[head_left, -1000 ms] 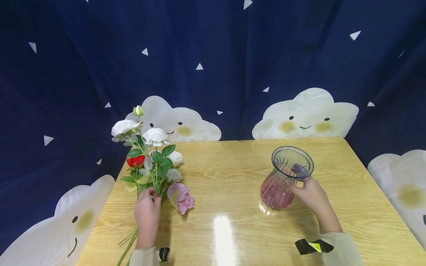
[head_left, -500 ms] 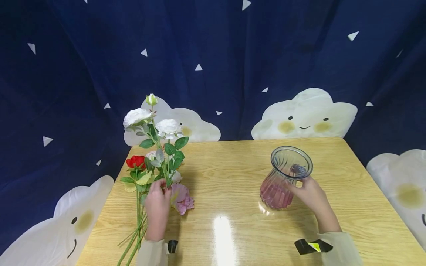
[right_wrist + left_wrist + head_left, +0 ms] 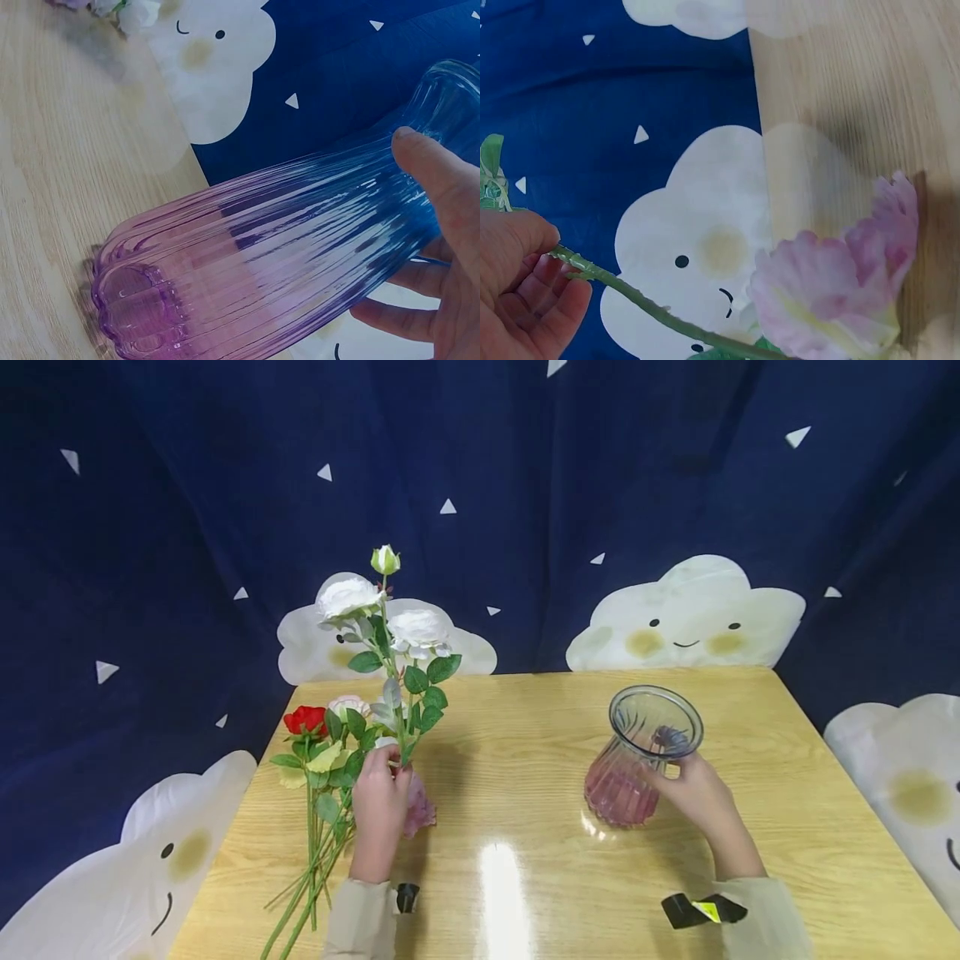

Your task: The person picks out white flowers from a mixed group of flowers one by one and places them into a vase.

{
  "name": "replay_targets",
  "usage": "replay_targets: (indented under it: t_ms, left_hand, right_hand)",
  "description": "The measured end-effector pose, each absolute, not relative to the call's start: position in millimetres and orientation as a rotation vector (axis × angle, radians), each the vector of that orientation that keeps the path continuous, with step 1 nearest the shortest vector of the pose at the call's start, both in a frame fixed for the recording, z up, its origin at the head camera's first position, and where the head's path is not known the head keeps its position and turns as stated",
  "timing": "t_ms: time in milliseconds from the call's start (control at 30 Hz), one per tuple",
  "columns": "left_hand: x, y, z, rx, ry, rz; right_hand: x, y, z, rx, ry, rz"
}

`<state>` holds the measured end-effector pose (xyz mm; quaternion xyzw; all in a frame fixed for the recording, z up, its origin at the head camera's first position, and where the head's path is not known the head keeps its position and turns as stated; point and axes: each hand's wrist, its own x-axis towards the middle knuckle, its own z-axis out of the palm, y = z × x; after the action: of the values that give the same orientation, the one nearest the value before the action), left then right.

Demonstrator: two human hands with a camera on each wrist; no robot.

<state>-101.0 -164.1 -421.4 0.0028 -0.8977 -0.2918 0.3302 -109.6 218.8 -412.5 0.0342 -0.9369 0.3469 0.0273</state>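
Note:
In the head view my left hand (image 3: 381,802) holds up a white artificial flower spray (image 3: 420,633) with two blooms and a bud on top. The left wrist view shows the thumb and fingers pinching its green stem (image 3: 660,311). A pink flower (image 3: 832,292) lies on the table close by, partly behind the hand in the head view. My right hand (image 3: 701,793) grips a ribbed glass vase (image 3: 626,781) around its neck, thumb on the near side. The vase fades from bluish glass at the flared rim to pink at the base, which is at the tabletop.
Left of my left hand lie more artificial flowers: a red one (image 3: 306,720), a pale pink one (image 3: 349,704) and yellow petals (image 3: 327,758), their long stems (image 3: 300,893) pointing toward me. The wooden table (image 3: 525,760) meets a dark blue curtain (image 3: 480,460) with clouds behind.
The left hand has moved right and a little farther away, raising the white spray off the other flowers. The right hand and vase stay put.

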Motion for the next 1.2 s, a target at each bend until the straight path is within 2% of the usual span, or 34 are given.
replay_targets:
  t_ms: [567,1200]
  left_hand:
    - [-118.1,-129.6,-406.0,-0.024,-2.39,-0.845]
    - [-142.9,-79.8,-385.5,-0.178,-2.285,-0.969]
  right_hand:
    - [-109.2,217.3,-411.6,0.113,-2.883,1.048]
    - [-108.2,217.1,-411.0,0.077,-2.909,1.069]
